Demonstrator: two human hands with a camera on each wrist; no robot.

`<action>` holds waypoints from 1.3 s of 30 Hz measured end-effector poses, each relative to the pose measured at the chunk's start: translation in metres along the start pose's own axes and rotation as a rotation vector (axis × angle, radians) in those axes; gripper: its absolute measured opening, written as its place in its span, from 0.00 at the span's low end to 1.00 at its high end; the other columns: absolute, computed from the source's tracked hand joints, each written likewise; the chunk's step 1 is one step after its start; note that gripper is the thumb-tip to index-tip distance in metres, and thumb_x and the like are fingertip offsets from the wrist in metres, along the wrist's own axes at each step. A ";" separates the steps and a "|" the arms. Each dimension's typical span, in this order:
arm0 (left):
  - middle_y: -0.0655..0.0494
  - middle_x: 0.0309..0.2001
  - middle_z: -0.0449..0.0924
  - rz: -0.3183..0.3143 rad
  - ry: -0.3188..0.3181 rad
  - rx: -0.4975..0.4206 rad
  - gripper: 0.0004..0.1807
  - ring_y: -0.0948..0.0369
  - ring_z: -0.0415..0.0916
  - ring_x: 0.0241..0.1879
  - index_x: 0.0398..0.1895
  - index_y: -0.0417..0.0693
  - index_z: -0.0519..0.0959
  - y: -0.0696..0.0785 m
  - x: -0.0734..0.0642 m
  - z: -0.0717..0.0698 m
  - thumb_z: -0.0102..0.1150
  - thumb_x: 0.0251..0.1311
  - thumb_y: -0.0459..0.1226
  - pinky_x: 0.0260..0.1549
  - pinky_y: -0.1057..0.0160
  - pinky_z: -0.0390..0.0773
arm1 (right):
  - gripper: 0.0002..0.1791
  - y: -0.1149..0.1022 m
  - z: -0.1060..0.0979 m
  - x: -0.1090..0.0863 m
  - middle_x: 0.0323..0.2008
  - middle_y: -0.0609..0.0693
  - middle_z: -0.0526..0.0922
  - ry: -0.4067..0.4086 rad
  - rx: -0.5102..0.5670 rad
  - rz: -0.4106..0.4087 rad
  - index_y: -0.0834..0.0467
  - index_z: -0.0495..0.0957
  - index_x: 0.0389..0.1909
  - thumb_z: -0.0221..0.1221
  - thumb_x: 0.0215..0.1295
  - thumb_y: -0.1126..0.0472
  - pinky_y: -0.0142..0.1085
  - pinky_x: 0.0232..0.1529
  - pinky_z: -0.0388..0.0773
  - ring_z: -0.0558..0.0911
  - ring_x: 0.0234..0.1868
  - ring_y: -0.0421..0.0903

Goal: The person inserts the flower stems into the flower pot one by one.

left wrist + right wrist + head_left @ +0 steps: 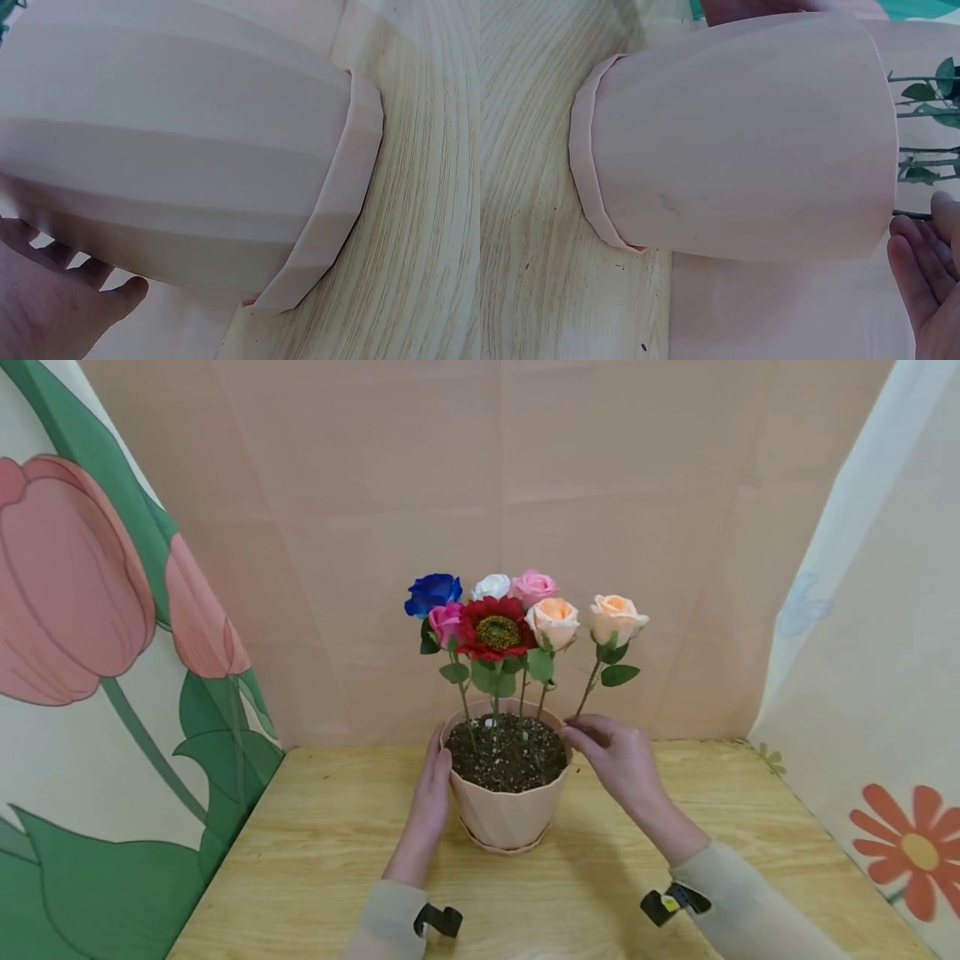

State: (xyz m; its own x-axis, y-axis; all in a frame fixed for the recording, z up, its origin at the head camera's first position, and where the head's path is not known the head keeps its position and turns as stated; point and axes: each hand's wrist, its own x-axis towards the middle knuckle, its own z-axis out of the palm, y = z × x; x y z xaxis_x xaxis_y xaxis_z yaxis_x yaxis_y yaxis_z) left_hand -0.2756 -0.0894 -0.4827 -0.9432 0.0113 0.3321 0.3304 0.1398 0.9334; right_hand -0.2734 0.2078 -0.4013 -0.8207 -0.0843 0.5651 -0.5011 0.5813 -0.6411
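A pale pink flowerpot [510, 814] full of dark soil [498, 768] stands on its saucer [506, 847]. My left hand [431, 785] rests against its left side, fingers along the wall near the rim; the left wrist view shows this hand [56, 300] beside the pot wall [172, 150]. My right hand [618, 760] pinches the stem of a peach rose [617, 618] at the pot's right rim. In the right wrist view the thumb and fingers [911, 274] close on that stem [911, 214] low down, right at the rim. The stem leans right; its lower end is hidden.
In the soil stand a blue rose [433, 594], a white rose [492, 586], a pink rose [534, 586], a magenta rose [446, 622], a red daisy-like flower [493, 628] and another peach rose [553, 622]. The wooden table [300, 860] meets a pink backdrop [375, 510] behind.
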 end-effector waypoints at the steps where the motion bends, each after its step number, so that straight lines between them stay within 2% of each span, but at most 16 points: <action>1: 0.48 0.90 0.47 -0.001 0.001 0.003 0.33 0.44 0.43 0.87 0.93 0.55 0.49 0.000 0.000 0.000 0.31 0.92 0.52 0.83 0.36 0.45 | 0.09 0.000 -0.001 0.000 0.40 0.48 0.94 0.002 0.002 0.003 0.58 0.92 0.51 0.69 0.79 0.58 0.31 0.38 0.86 0.92 0.39 0.45; 8: 0.48 0.90 0.47 0.003 0.008 0.016 0.34 0.44 0.44 0.87 0.92 0.53 0.50 -0.001 0.000 0.000 0.31 0.92 0.53 0.84 0.36 0.45 | 0.08 -0.005 -0.006 0.002 0.41 0.50 0.94 0.027 -0.006 -0.038 0.58 0.93 0.51 0.67 0.80 0.61 0.28 0.40 0.86 0.93 0.40 0.46; 14: 0.49 0.90 0.47 0.001 0.004 0.016 0.34 0.44 0.43 0.87 0.92 0.55 0.50 -0.003 0.001 0.000 0.31 0.92 0.54 0.84 0.37 0.44 | 0.09 -0.012 -0.011 0.015 0.44 0.54 0.94 0.040 0.015 -0.080 0.60 0.92 0.51 0.65 0.82 0.63 0.23 0.42 0.83 0.93 0.41 0.51; 17: 0.49 0.90 0.47 -0.003 0.001 0.010 0.34 0.45 0.43 0.87 0.93 0.55 0.50 -0.003 0.001 -0.001 0.31 0.92 0.54 0.84 0.37 0.44 | 0.09 -0.016 -0.013 0.025 0.43 0.54 0.94 0.060 0.003 -0.082 0.60 0.92 0.51 0.64 0.82 0.63 0.30 0.42 0.86 0.93 0.41 0.51; 21: 0.48 0.90 0.47 -0.002 0.004 0.004 0.34 0.45 0.43 0.87 0.92 0.54 0.50 -0.003 0.001 -0.001 0.31 0.92 0.54 0.84 0.37 0.44 | 0.09 -0.020 -0.012 0.037 0.43 0.54 0.94 0.066 -0.046 -0.101 0.60 0.92 0.50 0.64 0.83 0.62 0.48 0.43 0.90 0.93 0.41 0.52; 23: 0.48 0.90 0.48 -0.001 0.006 0.005 0.34 0.44 0.44 0.87 0.92 0.54 0.51 -0.003 0.001 -0.001 0.32 0.92 0.54 0.84 0.37 0.44 | 0.09 -0.020 -0.008 0.041 0.43 0.56 0.93 0.049 -0.066 -0.126 0.62 0.92 0.49 0.64 0.82 0.63 0.53 0.43 0.90 0.93 0.41 0.53; 29: 0.48 0.90 0.48 -0.010 0.006 0.010 0.33 0.43 0.44 0.87 0.92 0.57 0.51 -0.001 0.001 0.001 0.33 0.92 0.54 0.83 0.35 0.45 | 0.08 -0.014 0.004 0.045 0.42 0.58 0.93 -0.005 -0.058 -0.139 0.64 0.92 0.48 0.65 0.80 0.67 0.53 0.42 0.90 0.92 0.40 0.55; 36: 0.48 0.90 0.47 -0.014 0.001 0.013 0.33 0.43 0.44 0.87 0.92 0.57 0.51 -0.001 0.001 0.001 0.32 0.92 0.54 0.83 0.34 0.45 | 0.06 -0.010 0.014 0.040 0.39 0.56 0.92 0.010 -0.085 -0.160 0.63 0.93 0.44 0.67 0.78 0.68 0.50 0.36 0.89 0.91 0.35 0.52; 39: 0.47 0.90 0.48 -0.016 0.014 0.010 0.33 0.43 0.44 0.87 0.92 0.56 0.52 -0.002 0.001 0.002 0.33 0.92 0.53 0.83 0.35 0.45 | 0.06 -0.007 0.020 0.036 0.38 0.55 0.92 -0.012 -0.098 -0.163 0.63 0.93 0.44 0.68 0.78 0.67 0.48 0.35 0.87 0.90 0.35 0.50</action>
State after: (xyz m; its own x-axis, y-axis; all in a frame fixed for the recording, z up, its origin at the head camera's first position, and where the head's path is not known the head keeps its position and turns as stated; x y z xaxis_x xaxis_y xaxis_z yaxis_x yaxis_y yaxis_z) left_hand -0.2773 -0.0879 -0.4842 -0.9476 -0.0048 0.3195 0.3152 0.1498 0.9371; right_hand -0.3050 0.1844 -0.3866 -0.7345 -0.1928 0.6506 -0.5988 0.6353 -0.4877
